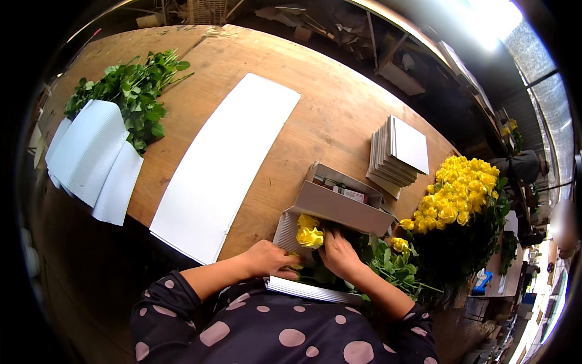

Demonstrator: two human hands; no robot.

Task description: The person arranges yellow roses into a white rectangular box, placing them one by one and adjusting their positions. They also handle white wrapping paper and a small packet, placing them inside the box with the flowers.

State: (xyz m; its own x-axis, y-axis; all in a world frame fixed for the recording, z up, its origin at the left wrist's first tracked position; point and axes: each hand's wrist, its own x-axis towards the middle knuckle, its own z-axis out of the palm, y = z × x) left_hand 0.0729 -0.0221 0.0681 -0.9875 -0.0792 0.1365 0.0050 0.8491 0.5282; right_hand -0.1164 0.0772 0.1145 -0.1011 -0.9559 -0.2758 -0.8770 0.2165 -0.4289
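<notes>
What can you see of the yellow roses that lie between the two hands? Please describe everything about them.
The yellow roses are two open blooms, bright yellow with layered petals, side by side on a white corrugated sheet at the near table edge. Their green stems and leaves run back toward the person, partly hidden under the hands. The right hand touches the bloom side with its fingertips; the left hand rests on the stems just beside them. A grey open box stands right behind them.

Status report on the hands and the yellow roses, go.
Both hands on the yellow roses over a white sheet: left hand, right hand. Grey box close behind.
</notes>
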